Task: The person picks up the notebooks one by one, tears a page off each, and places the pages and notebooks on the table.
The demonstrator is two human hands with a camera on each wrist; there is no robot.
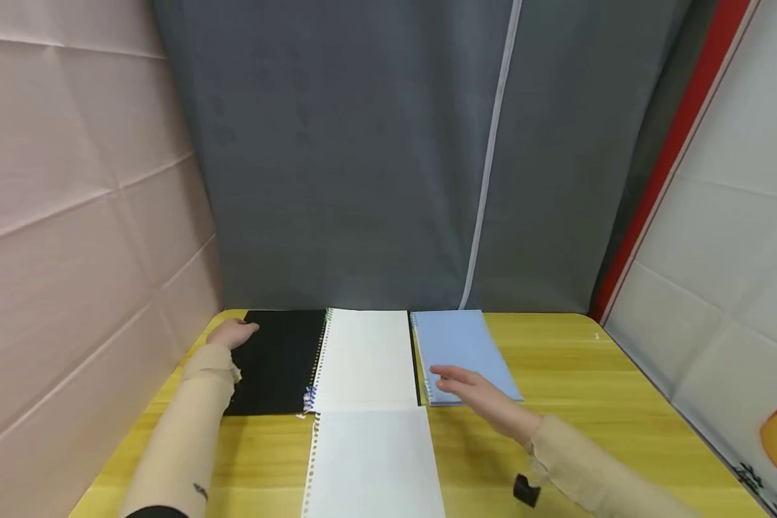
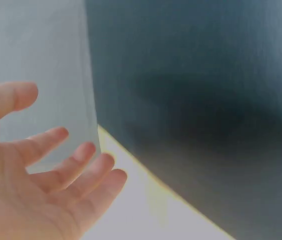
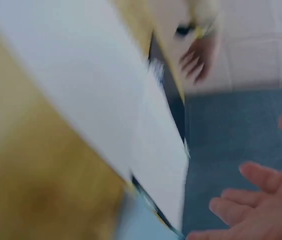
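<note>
Black and white, the open notebook (image 1: 324, 363) lies flat at the far side of the yellow table (image 1: 596, 388). I see its black cover (image 1: 278, 363) spread to the left and a white page (image 1: 367, 360) to the right, with the ring holes down the middle. My left hand (image 1: 232, 333) rests at the far left corner of the cover. Its fingers look straight and loose, and it holds nothing. In the left wrist view the fingers (image 2: 66, 165) are spread wide with air between them.

Just right of the white page lies a blue book (image 1: 461, 352), shut and flat. My right hand (image 1: 475, 394) hovers over its near corner. The fingers are out straight and a little apart, and I cannot tell if they touch the blue book. The right wrist view is blurry, but it also shows my fingers (image 3: 260, 192) open.

A loose sheet (image 1: 375, 460) with holes down its left edge lies close to me, just in front of the notebook. A small black thing (image 1: 526, 491) sits under my right sleeve (image 1: 589, 467).

Behind the table hangs a grey curtain (image 1: 388, 158). A pink wall (image 1: 71, 216) stands on the left.
</note>
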